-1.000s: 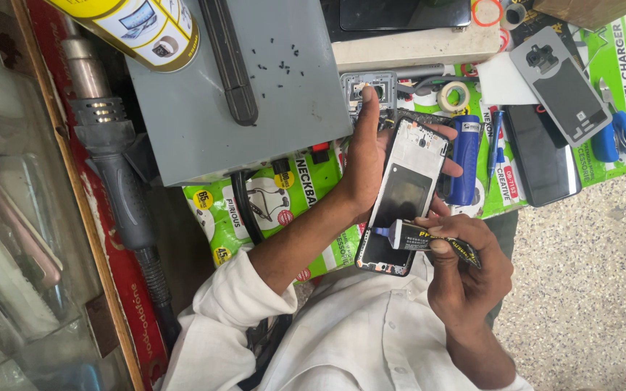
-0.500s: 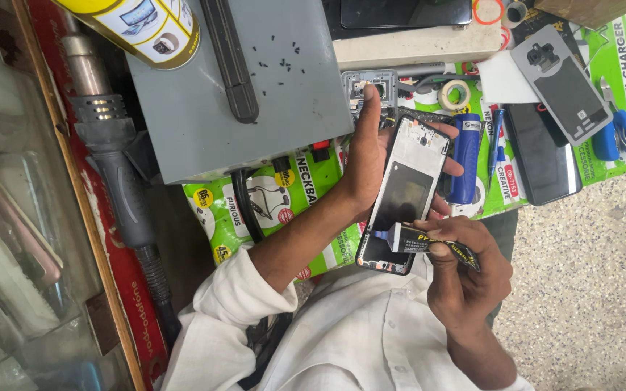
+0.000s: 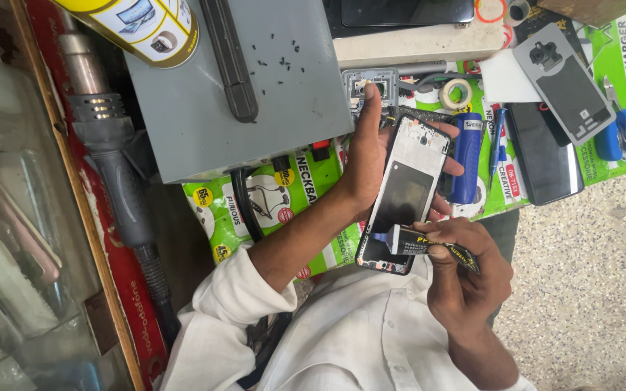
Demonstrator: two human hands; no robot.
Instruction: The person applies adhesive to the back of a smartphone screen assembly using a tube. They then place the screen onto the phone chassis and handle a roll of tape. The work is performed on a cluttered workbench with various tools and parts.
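My left hand [image 3: 366, 156] holds an opened phone frame [image 3: 409, 190], white inside with a dark rectangular patch, thumb along its left edge and fingers behind. My right hand [image 3: 470, 281] grips a small black and yellow glue tube [image 3: 420, 243]. The tube's blue nozzle touches the lower part of the frame. Both hands are just above my white shirt, in front of the bench.
A grey box [image 3: 255, 116] carries tiny screws and a black tool [image 3: 230, 61]. A heat gun [image 3: 114, 170] and a yellow spray can [image 3: 135, 22] lie at the left. A green printed mat [image 3: 277, 206] holds a dark phone [image 3: 543, 156], a grey back cover [image 3: 570, 83], a tape roll [image 3: 458, 93] and a blue-handled tool [image 3: 621, 130].
The tube's nozzle has slid a little toward the frame's left edge. The left hand and the phone frame have barely moved.
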